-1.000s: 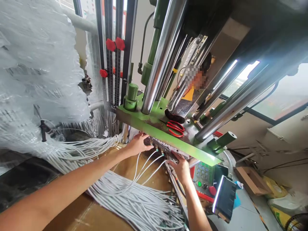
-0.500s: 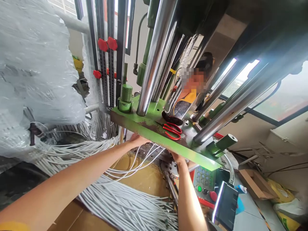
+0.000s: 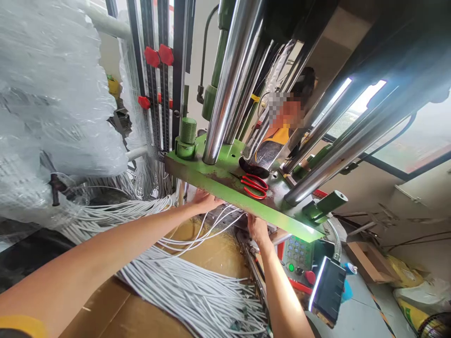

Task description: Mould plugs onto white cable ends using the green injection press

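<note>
Both my arms reach under the green steel plate (image 3: 225, 185) of a press with chrome columns (image 3: 227, 80). My left hand (image 3: 202, 202) is at the plate's underside, fingers hidden beneath it, beside thin grey cables (image 3: 207, 230) that run up under the plate. My right hand (image 3: 256, 226) is also tucked under the plate's front edge, its fingers out of sight. A thick bundle of grey cables (image 3: 190, 293) lies across brown cardboard (image 3: 134, 312) below my arms.
Red-handled scissors (image 3: 254, 184) lie on top of the green plate. A control box with buttons (image 3: 299, 263) hangs at the right. Bagged white cable bundles (image 3: 52, 108) fill the left. Another person (image 3: 282, 126) is behind the columns. Boxes lie on the floor at right.
Both hands have pushed further under the green plate; a second ago their fingers and the metal part they held were visible below it. The thin cables now run up under the plate.
</note>
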Motion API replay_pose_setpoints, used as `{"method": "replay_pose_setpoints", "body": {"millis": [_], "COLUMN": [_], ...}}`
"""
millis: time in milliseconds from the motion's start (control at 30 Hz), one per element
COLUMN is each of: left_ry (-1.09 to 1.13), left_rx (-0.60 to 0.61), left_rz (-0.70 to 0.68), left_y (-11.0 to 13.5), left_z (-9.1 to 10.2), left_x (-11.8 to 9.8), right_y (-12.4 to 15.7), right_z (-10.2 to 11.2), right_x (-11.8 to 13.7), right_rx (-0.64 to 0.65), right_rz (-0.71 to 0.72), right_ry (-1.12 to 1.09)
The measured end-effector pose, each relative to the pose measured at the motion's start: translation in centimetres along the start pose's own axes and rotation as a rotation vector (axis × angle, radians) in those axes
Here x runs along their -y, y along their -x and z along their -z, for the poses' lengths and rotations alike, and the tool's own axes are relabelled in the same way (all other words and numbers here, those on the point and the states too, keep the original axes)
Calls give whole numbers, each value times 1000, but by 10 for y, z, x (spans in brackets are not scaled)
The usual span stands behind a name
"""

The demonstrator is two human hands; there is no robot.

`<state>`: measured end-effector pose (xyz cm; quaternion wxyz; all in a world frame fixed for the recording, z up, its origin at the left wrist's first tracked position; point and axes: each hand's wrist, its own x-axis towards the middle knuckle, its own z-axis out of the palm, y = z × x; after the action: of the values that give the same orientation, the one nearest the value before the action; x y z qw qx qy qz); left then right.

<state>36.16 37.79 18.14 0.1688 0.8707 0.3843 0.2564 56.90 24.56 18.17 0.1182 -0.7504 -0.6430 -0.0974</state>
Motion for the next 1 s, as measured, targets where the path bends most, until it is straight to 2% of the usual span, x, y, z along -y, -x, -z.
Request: {"method": "replay_pose_setpoints", "body": {"millis": [167,300,433,600,767,867,1000], "left_ry": [-126,-202,-253,-253,-209,-161,52], "left_rx": [72,102,94,104,79,7,-56], "left_rz": [-250,-356,-365,-342,-279,-247,-289], "left_y": [10,10,12,12,15,48,132], "left_z": [-4,-7,-1,6,14,24,34], "left_x": [-17,-22,-16,-5,-18,-36,-63], "right_y": [10,7,13,24,26,34,36], "right_z": [6,8,11,6,11,23,30], "right_x": [21,27,17,15,21,22,27], "right_rx": [59,86,71,65,87,98,118], "right_rz": [7,24,-11,16,-7,-8,-7], "right_ry": [54,70,85,90,99,106,122]}}
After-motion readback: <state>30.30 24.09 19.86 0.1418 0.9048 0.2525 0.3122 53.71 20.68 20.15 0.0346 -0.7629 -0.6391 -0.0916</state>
